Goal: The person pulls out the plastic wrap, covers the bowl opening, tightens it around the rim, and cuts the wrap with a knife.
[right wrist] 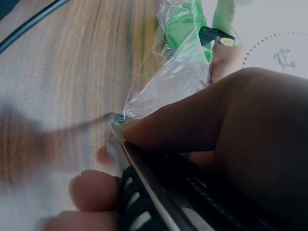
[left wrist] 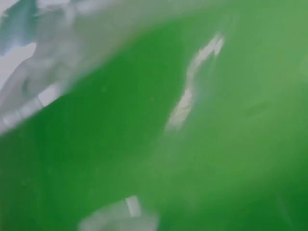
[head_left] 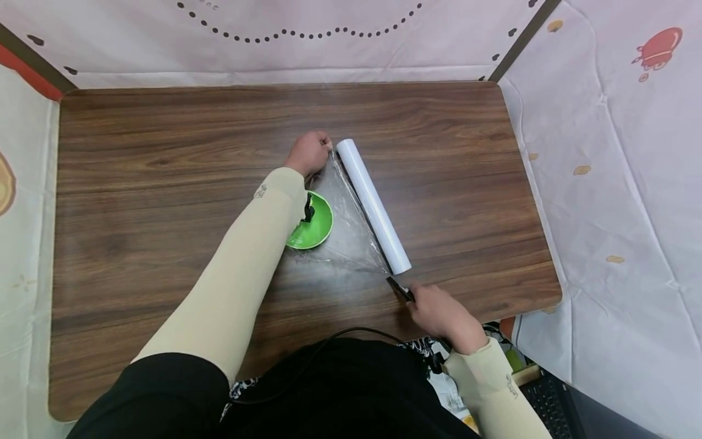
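Table (head_left: 137, 244) of streaked brown wood stands walled by pale printed sheets (head_left: 592, 219). On it, clear film (head_left: 351, 231) lies between a white roll (head_left: 375, 207) and a green bowl (head_left: 322, 228); the left hand (head_left: 309, 152) pinches the film's far corner, the right hand (head_left: 443, 312) grips a black cutter (head_left: 400, 288).

The left sleeve (head_left: 236, 262) hides the green bowl (head_left: 320, 230) toward nine o'clock (the left wrist view blurs and crops it). The right hand (head_left: 441, 314) covers the rear of the black tool (head_left: 400, 289); toward four o'clock, the bottom edge cuts off a keyboard (head_left: 547, 402).
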Demonstrator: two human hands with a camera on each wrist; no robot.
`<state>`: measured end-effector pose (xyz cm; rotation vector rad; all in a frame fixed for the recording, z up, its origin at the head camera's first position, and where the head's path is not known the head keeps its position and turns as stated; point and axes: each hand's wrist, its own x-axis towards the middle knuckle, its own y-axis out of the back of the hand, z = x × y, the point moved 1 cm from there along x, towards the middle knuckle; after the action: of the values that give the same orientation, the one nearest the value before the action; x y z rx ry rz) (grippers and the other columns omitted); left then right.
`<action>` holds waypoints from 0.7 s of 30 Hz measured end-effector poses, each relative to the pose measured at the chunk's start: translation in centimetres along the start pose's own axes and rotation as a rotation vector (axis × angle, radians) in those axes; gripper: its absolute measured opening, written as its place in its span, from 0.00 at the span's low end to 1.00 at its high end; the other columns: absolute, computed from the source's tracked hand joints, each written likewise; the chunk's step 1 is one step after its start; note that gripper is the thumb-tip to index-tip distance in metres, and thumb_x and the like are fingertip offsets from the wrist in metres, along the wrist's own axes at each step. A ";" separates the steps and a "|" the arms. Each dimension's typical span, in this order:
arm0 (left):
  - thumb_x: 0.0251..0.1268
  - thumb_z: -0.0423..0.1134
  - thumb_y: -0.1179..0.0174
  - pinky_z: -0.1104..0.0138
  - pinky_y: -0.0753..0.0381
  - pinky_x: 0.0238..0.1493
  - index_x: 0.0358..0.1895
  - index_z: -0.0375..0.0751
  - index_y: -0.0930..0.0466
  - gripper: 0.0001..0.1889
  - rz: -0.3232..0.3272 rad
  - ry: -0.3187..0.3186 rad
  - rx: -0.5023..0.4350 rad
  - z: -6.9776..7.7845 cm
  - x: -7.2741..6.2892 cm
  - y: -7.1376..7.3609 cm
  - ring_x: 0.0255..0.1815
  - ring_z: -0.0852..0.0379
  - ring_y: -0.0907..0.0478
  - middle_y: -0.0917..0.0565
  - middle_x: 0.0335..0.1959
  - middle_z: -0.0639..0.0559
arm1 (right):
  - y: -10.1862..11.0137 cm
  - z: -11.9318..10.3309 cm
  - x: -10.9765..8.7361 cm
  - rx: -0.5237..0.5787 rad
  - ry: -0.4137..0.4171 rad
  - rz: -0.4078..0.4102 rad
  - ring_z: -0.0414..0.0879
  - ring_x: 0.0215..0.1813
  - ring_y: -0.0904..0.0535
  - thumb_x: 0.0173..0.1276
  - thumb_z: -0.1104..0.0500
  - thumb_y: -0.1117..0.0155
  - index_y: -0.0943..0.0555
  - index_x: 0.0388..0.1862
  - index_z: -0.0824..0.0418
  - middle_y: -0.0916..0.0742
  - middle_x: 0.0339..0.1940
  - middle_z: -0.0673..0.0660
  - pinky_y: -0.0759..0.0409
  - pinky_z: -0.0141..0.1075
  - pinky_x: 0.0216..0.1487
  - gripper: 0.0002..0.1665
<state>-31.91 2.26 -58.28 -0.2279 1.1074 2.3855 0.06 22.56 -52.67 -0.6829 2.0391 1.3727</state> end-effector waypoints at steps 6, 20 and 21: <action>0.76 0.40 0.58 0.58 0.30 0.54 0.45 0.38 0.25 0.13 0.005 -0.013 -0.002 -0.2 0.2 0.0 0.47 0.46 0.28 0.22 0.42 0.43 | -0.3 0.1 -0.2 -0.002 0.010 0.018 0.46 0.26 0.28 0.73 0.60 0.47 0.27 0.40 0.61 0.23 0.25 0.53 0.30 0.38 0.27 0.04; 0.76 0.41 0.55 0.57 0.30 0.56 0.47 0.36 0.24 0.13 -0.027 -0.037 -0.035 -0.4 0.1 0.5 0.48 0.47 0.28 0.22 0.44 0.42 | 0.2 0.6 -0.1 0.077 0.015 -0.013 0.45 0.23 0.29 0.75 0.58 0.49 0.26 0.45 0.60 0.23 0.24 0.54 0.32 0.36 0.25 0.07; 0.75 0.40 0.55 0.57 0.30 0.56 0.47 0.36 0.23 0.13 -0.030 -0.043 -0.050 -0.5 0.1 0.5 0.48 0.47 0.29 0.22 0.45 0.41 | 0.3 0.7 -0.1 0.088 0.018 -0.010 0.45 0.23 0.30 0.75 0.58 0.50 0.26 0.45 0.59 0.23 0.23 0.54 0.32 0.36 0.25 0.07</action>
<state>-32.32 1.67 -58.29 -0.2077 1.0191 2.3821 -0.01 23.33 -52.60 -0.6680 2.0941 1.2670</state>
